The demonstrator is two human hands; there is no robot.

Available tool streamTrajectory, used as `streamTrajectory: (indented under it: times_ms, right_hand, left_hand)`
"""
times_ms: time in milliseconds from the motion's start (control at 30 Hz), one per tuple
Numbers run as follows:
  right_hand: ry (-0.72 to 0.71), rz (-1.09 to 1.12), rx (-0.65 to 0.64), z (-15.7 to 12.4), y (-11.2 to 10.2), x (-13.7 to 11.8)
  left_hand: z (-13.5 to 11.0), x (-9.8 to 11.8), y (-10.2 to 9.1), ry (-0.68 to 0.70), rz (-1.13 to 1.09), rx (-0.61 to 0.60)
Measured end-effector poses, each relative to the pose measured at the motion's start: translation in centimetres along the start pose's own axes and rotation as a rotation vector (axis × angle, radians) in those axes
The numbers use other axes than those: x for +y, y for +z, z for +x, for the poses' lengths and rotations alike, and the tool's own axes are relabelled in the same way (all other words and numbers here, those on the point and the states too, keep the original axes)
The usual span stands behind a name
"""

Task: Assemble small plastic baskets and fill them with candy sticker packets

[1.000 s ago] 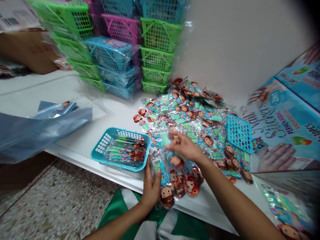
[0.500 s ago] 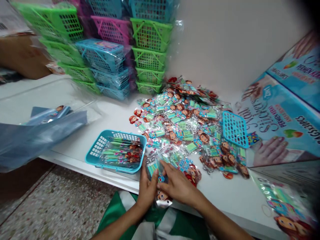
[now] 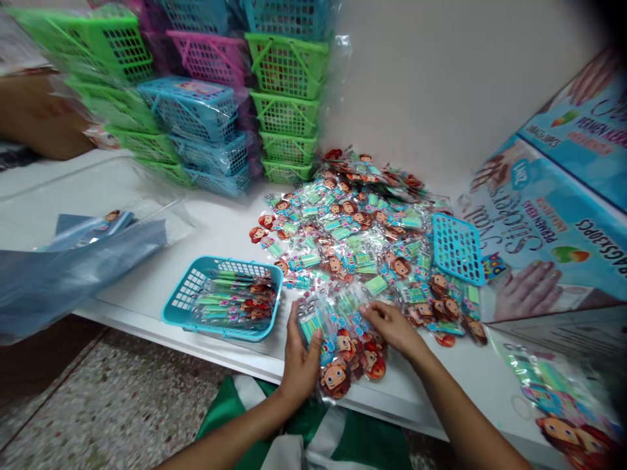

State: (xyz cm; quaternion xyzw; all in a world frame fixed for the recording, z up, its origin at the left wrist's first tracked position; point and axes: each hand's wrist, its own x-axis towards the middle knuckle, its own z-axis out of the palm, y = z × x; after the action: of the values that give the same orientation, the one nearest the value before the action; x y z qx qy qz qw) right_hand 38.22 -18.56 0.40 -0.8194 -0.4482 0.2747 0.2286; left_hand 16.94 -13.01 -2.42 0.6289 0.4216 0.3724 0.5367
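My left hand (image 3: 302,356) is closed around a clear packet (image 3: 321,349) of green sticks with a cartoon head at its lower end, held over the table's front edge. My right hand (image 3: 392,326) reaches to more of these packets just right of it, its fingertips pinched at the edge of one; the exact grip is partly hidden. A blue basket (image 3: 177,297) stands left of my hands with several packets lying in a row inside. Beyond my hands spreads a large heap of the same packets (image 3: 353,228).
Stacked green, pink and blue baskets (image 3: 289,117) in clear wrap stand at the back left. A blue perforated lid (image 3: 458,251) leans on the heap near a printed carton (image 3: 548,228). Plastic bags (image 3: 98,261) lie at left; a larger packet (image 3: 563,405) sits at right.
My right hand has moved right, away from my left hand, onto the packets beside it. My left hand keeps its packet, which now shows more fully, and has shifted slightly right.
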Motion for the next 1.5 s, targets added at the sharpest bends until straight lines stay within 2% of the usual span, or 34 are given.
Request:
streamTrajectory:
  times_ms: [67, 167, 233, 300, 367, 433, 500, 533, 600, 667, 733, 867, 967, 1067, 1167, 1267, 1333, 1433, 1500]
  right_hand:
    - [-0.040, -0.103, 0.004, 0.7, -1.0, -0.3]
    - [-0.038, -0.411, 0.205, 1.0, -2.3, -1.3]
    - [-0.084, -0.512, 0.370, 0.3, -2.3, -2.0]
    - [-0.174, -0.510, 0.421, -1.0, -1.2, -2.4]
    - [-0.236, -0.495, 0.364, -2.2, 0.5, -2.3]
    - [-0.252, -0.510, 0.306, -2.8, 2.0, -1.9]
    - [-0.276, -0.531, 0.268, -2.7, 2.5, -1.3]
    - [-0.304, -0.544, 0.244, -2.4, 2.3, -0.9]
    - [-0.392, -0.566, 0.188, -1.3, 1.5, -0.1]
    - [-0.496, -0.584, 0.127, 0.2, 0.0, 0.8]
    - [-0.590, -0.594, 0.062, 2.5, -1.8, 1.6]
    - [-0.685, -0.646, -0.017, 7.9, -5.9, 1.9]
    - [-0.652, -0.716, 0.004, 9.7, -8.5, 0.4]
    - [-0.636, -0.725, 0.074, 8.2, -8.6, -1.4]
    - [-0.675, -0.712, 0.129, 5.5, -6.2, -2.0]
    - [-0.649, -0.699, 0.264, 4.0, -3.4, -1.5]
    - [-0.618, -0.699, 0.357, 3.7, -2.3, -1.1]
    - [-0.633, -0.719, 0.428, 3.7, -2.3, -1.1]
    - [-0.722, -0.751, 0.395, 3.5, -3.0, -1.8]
  left_hand:
    - [1.0, 0.2, 1.6, 0.023, -0.024, -0.014]
    - [3.1, 0.4, 4.5, 0.096, -0.040, -0.007]
    - [4.3, 0.3, 6.1, 0.114, -0.025, 0.020]
    - [5.0, 0.0, 7.0, 0.097, -0.039, 0.042]
    - [5.2, -0.2, 7.1, 0.074, -0.087, 0.038]
    - [5.0, -0.4, 6.4, 0.077, -0.127, -0.006]
    - [4.8, -0.2, 5.0, 0.128, -0.068, -0.012]
    - [4.7, 0.0, 4.2, 0.196, 0.014, -0.002]
    - [4.7, 0.4, 2.7, 0.412, 0.253, -0.053]
    - [5.3, 0.5, 2.0, 0.604, 0.451, -0.239]
    - [6.5, 0.2, 2.6, 0.609, 0.518, -0.360]
    - [9.7, -1.0, 6.7, 0.497, 0.532, -0.227]
    - [11.3, -0.8, 8.6, 0.487, 0.553, -0.143]
    - [11.4, -0.1, 8.0, 0.507, 0.567, -0.055]
    - [10.4, -0.2, 6.2, 0.550, 0.586, -0.024]
    - [9.2, -0.8, 5.1, 0.537, 0.589, -0.028]
    - [8.5, -1.1, 4.5, 0.510, 0.603, -0.036]
    - [7.5, -0.6, 3.5, 0.512, 0.672, -0.029]
    - [7.1, 0.6, 2.8, 0.546, 0.728, -0.023]
